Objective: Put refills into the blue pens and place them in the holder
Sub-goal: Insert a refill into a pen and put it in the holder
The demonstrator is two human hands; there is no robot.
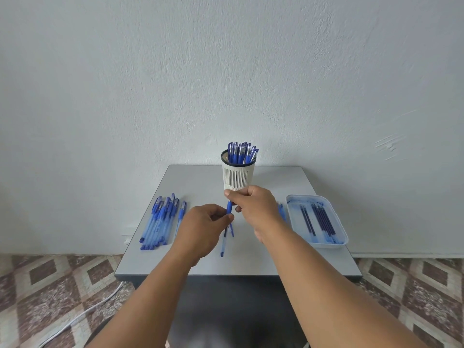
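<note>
Head view: both arms reach forward over the counter (pixel 251 259). Left hand (pixel 200 228) grip pinches the blue pen (pixel 229 208) mid-barrel; right hand (pixel 253 203) grip curls round its upper end, just below the holder (pixel 238 175). Loose pens (pixel 160 222) lie left, refill tray (pixel 317 219) right.

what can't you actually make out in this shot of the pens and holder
All in the head view:
- Top of the held pen: covered by the right hand, so how it is gripped is unclear.
- Holder base: behind that hand.
- Pens in the holder: overlapping, uncountable.
- Pens beside the tray: mostly behind the right wrist.
- Left hand fingers: their tips curl out of sight.
</note>
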